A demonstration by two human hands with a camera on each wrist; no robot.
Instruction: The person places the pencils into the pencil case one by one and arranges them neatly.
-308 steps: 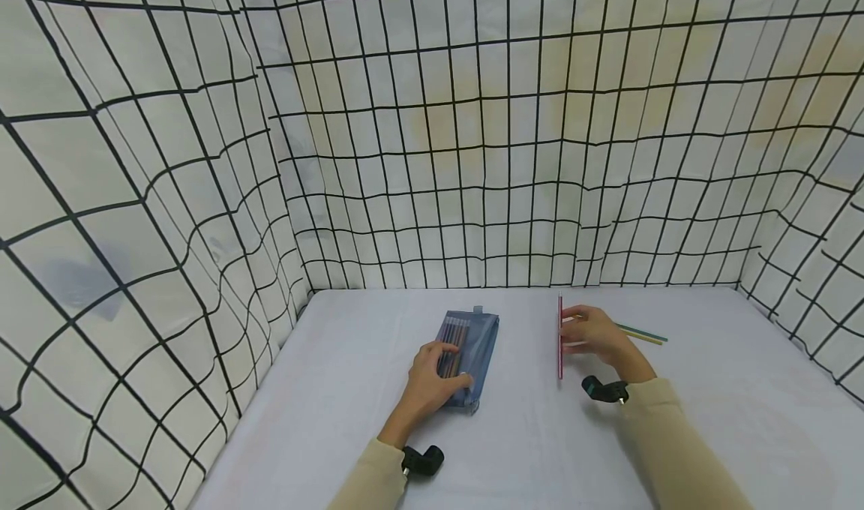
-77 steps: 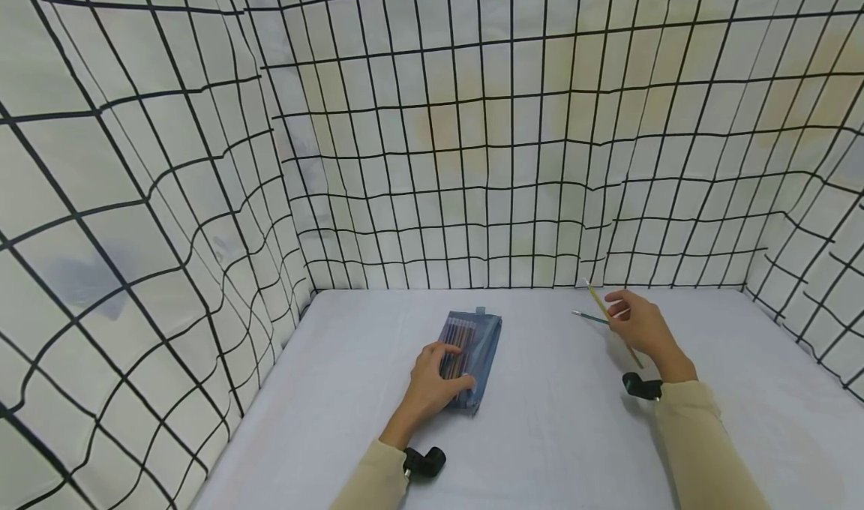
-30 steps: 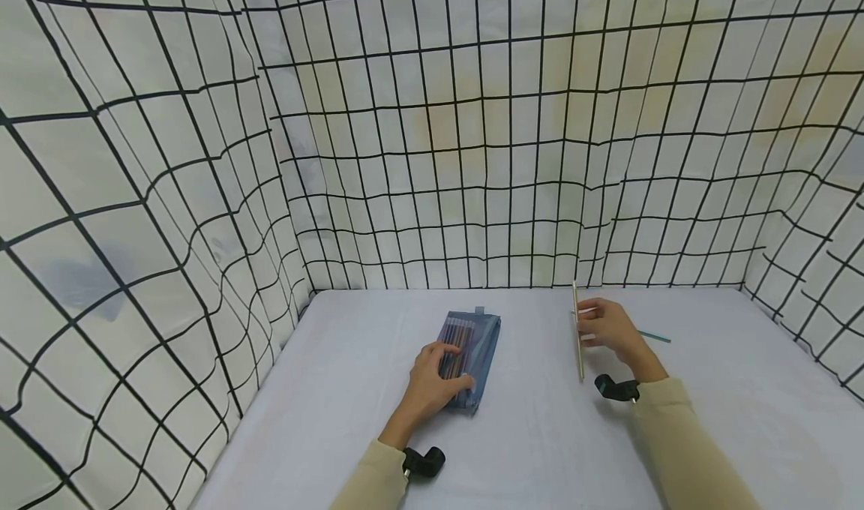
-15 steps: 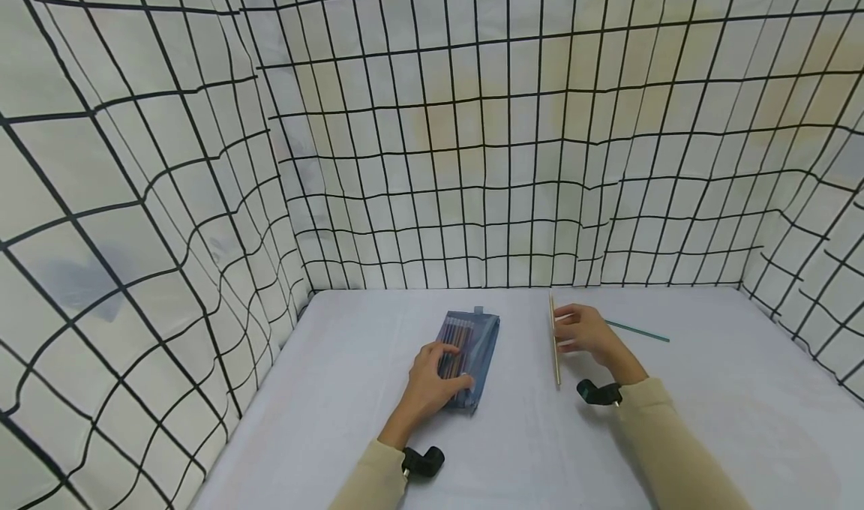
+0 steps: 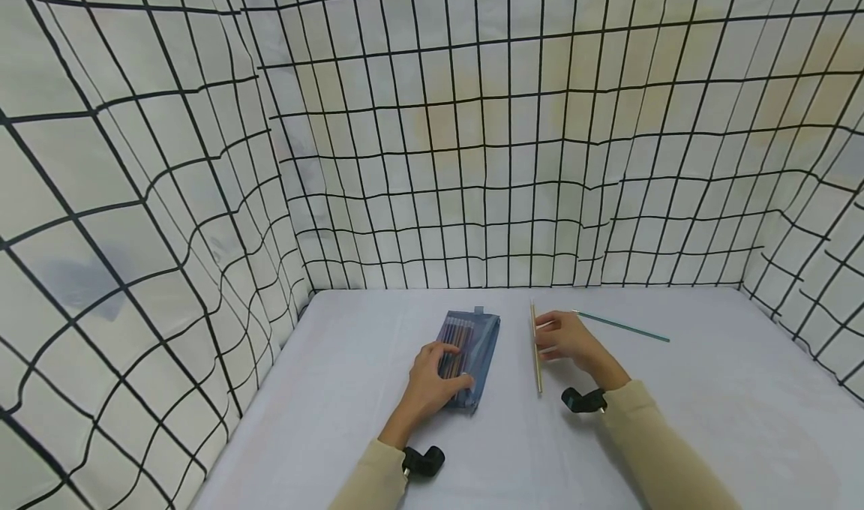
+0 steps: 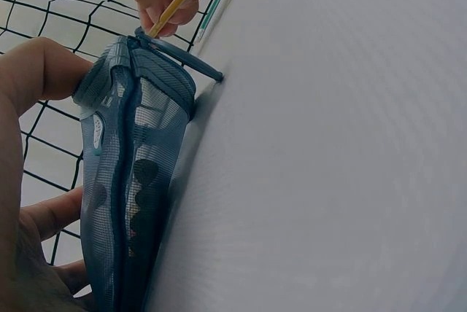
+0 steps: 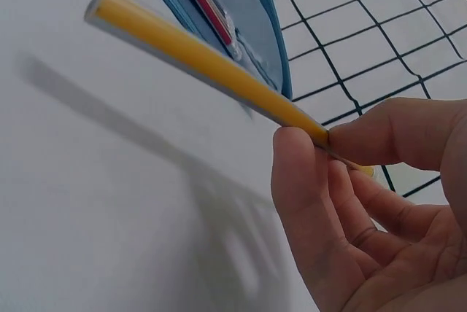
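My left hand grips a blue mesh zip pencil case, thumb on one side and fingers on the other. Several pencils show through its mesh. In the left wrist view the case stands on edge, zip towards the camera. To the right of it, my right hand pinches a yellow pencil between thumb and fingers, raised off the table. The right wrist view shows this yellow pencil with its flat end free, and a red pencil inside the case.
A green pencil lies on the white table, behind and right of my right hand. A black grid net over white cloth stands along the back and sides. Each wrist carries a small black camera.
My right hand has picked up the yellow pencil, turned it and carried it left towards the case. The red pencil held earlier has left that hand. My left hand stays on the case.
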